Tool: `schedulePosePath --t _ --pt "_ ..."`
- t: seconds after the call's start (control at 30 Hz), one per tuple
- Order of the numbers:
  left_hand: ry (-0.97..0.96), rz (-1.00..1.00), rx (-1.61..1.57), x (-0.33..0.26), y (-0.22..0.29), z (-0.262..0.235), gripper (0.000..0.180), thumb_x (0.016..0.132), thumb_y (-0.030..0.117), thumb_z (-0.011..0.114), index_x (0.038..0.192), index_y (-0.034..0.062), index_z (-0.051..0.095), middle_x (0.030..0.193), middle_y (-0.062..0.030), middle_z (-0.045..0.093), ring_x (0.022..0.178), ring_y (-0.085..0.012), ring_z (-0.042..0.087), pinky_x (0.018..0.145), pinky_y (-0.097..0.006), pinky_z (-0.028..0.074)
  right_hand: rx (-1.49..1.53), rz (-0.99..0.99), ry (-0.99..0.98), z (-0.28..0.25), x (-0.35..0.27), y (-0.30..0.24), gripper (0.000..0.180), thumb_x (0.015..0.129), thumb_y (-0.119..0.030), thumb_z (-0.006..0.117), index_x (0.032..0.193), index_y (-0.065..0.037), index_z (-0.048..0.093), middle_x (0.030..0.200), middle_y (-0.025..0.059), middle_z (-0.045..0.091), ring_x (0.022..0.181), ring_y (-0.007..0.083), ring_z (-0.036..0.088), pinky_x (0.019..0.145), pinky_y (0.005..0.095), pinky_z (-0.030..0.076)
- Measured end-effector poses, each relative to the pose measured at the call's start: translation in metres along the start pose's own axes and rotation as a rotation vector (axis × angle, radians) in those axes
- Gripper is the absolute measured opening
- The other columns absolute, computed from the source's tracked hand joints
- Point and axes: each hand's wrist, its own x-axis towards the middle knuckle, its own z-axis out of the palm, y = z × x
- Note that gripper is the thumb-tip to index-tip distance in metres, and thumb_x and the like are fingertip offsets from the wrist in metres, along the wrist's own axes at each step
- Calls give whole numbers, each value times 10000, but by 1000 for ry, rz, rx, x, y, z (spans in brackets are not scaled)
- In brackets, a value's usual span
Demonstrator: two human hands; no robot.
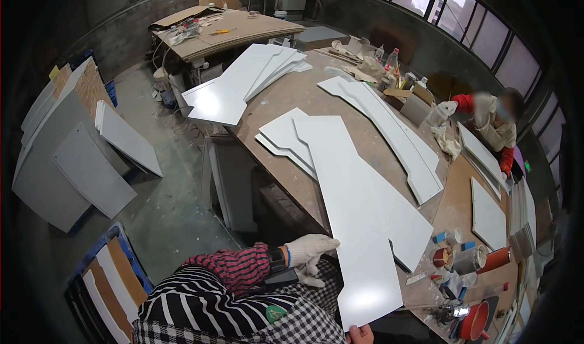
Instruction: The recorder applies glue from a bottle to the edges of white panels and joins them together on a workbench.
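Observation:
A long white panel [359, 222] with stepped edges lies lengthwise before me, its near end reaching past the table edge. My right hand [361, 335], bare and only partly in view, grips the panel's near end at the bottom of the picture. My left hand [309, 254], in a white knit glove, is beside the panel's left edge. Its fingers are apart, with one stretched toward that edge; I cannot tell whether it touches. Under the long panel lie a wider white panel [409, 234] on the right and several smaller notched white panels [283, 128] on the left.
More white panels [389, 131] and a fanned stack [252, 70] rest on the brown worktable [267, 110]. Cups, cans and a red bowl [477, 319] crowd the right. A co-worker [496, 125] handles panels there. Boards [73, 161] lean at left; a blue crate [131, 246] is lower left.

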Motion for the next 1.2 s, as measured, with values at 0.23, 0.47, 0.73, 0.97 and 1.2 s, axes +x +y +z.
schedulePosePath --t 0.23,0.47,0.73,0.97,1.2 --pt "-7 87 214 34 -14 -3 498 934 437 548 1289 93 493 499 25 399 320 -84 420 342 -348 507 -40 -19 -30 -4 11 18 269 931 -174 603 1133 4 607 702 -9 557 576 76 432 529 256 354" --pt "5 55 237 35 -15 -1 526 925 452 544 1300 90 477 505 5 399 329 -115 440 372 -374 538 -32 23 0 -1 5 7 230 924 -161 600 1076 11 621 696 -14 558 586 80 442 534 268 360" --pt "-8 73 153 26 -15 -2 441 940 394 545 1283 121 497 509 18 356 332 -113 422 429 -404 551 -139 36 55 9 -11 -6 283 922 -217 590 729 -16 538 624 26 527 581 114 463 541 290 373" --pt "-8 112 -243 11 15 11 403 928 328 591 1279 168 474 980 -81 595 718 -238 610 716 -507 554 11 34 36 10 10 24 225 844 -55 614 1043 50 621 786 80 657 585 141 593 510 261 456" --pt "17 194 -78 22 7 -1 224 954 204 549 1094 30 561 716 -11 611 365 -46 431 336 -181 403 479 -291 218 -5 54 14 334 925 -186 633 1199 -8 564 1039 31 652 878 99 612 761 248 495"
